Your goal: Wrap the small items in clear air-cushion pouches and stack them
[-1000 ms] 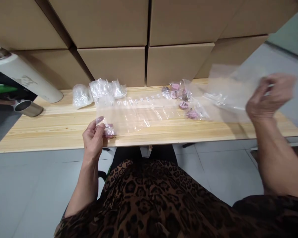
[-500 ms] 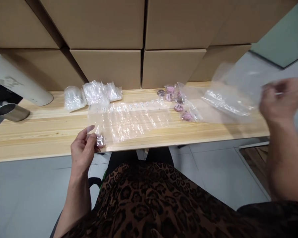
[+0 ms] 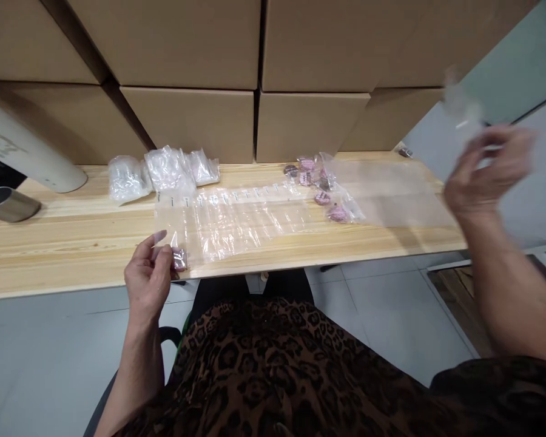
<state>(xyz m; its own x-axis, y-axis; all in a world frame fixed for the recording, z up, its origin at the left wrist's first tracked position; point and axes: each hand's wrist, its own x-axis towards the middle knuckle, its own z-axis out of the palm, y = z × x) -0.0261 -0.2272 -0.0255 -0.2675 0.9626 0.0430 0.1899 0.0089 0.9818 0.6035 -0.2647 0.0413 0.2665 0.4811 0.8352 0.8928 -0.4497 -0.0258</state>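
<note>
Left hand (image 3: 149,276) is down at the near edge of the surface (image 3: 64,243), fingers curled and pinching the corner of a long clear strip (image 3: 236,221) of joined little bags, right where a small pink piece (image 3: 180,261) sits in the end pocket. The strip lies flat and runs off to the right across the wood; the other pockets look empty as far as I can tell

Right hand (image 3: 485,173) is up in the air off the right end of the surface, fingers pinched on a clear bag (image 3: 459,112). It's blurred, so I can't say if anything's in it

A bit further back, near the far end of the strip, there's a loose cluster of pink pieces (image 3: 321,182), some in small clear bags, with a flat clear sheet (image 3: 386,191) lying next to them. On the left side at the back sits a pile of crumpled clear bags (image 3: 164,170). Past all that, cardboard boxes (image 3: 186,121) are stacked like a wall, and at far left there's a white bottle (image 3: 27,152) lying on its side with a steel cup (image 3: 6,203) near it
</note>
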